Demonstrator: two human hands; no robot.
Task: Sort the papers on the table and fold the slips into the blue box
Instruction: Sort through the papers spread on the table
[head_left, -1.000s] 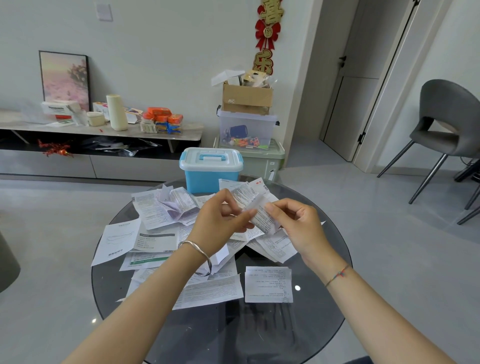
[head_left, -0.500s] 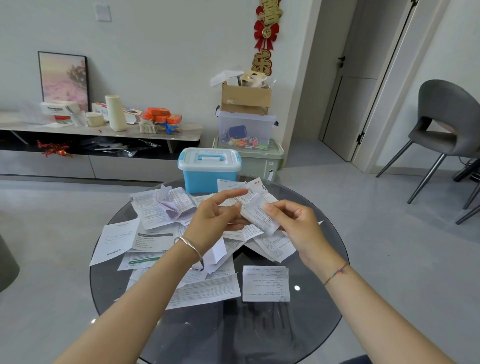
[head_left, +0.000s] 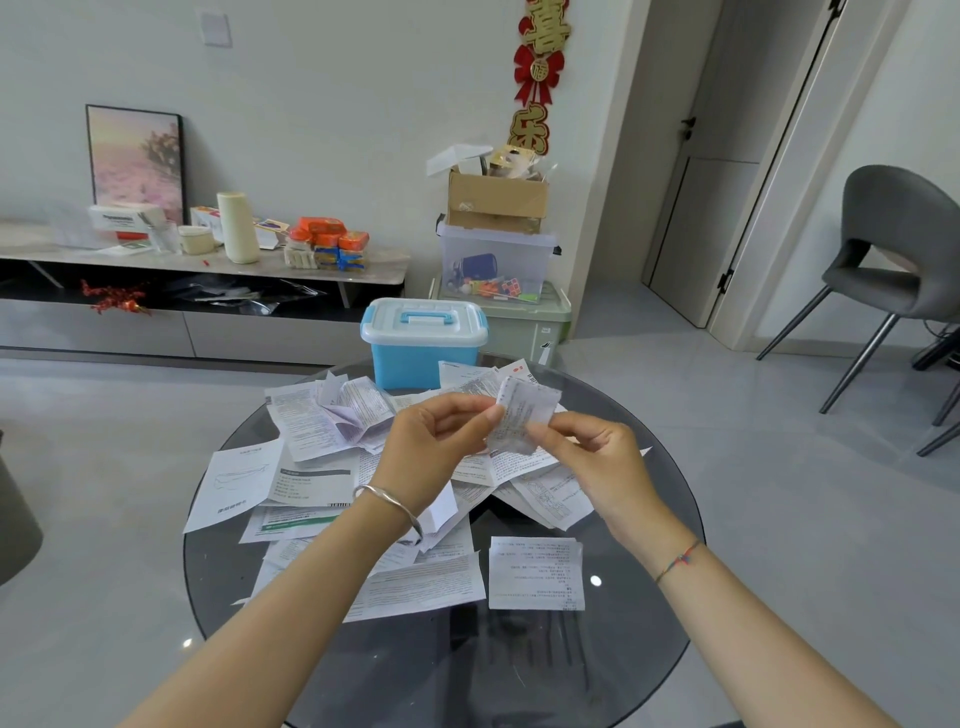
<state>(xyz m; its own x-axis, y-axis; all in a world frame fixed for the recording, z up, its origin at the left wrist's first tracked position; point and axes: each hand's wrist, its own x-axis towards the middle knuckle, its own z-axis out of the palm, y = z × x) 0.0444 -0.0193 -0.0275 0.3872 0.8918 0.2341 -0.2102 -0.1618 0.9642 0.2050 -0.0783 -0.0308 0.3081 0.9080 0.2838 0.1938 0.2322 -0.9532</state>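
Since half a second earlier, the slip (head_left: 524, 415) had risen and stood more upright, and the left index finger no longer stretched across it.

Nearest, at the bottom of the frame, two bare forearms reached over one round dark glass table (head_left: 519, 675). One silver bangle (head_left: 389, 499) ringed the left wrist and one coloured cord bracelet (head_left: 678, 561) the right. One printed sheet (head_left: 535, 571) lay flat by itself right of centre, just beside a loose pile of papers (head_left: 322, 467) that overlapped too much to count. Their print was too small to read.

Above the pile, at the centre of the frame, the left hand (head_left: 441, 441) pinched the slip's left edge between thumb and fingertips. The right hand (head_left: 597, 457) pinched its lower right part, with the other fingers curled. The creased slip was held in the air between the two hands, clear of the table.

Beyond it, at the table's far edge, stood one blue box (head_left: 423, 343), its white lid on and its blue handle flat.

Farther back, three containers were stacked: a green bin (head_left: 524, 327), a clear bin (head_left: 496, 265) and a cardboard box (head_left: 496, 200). One red and gold ornament (head_left: 540, 73) with Chinese characters hung at the top centre. One framed picture (head_left: 136, 161) leaned at the upper left, and one grey chair (head_left: 893, 260) stood at the right.
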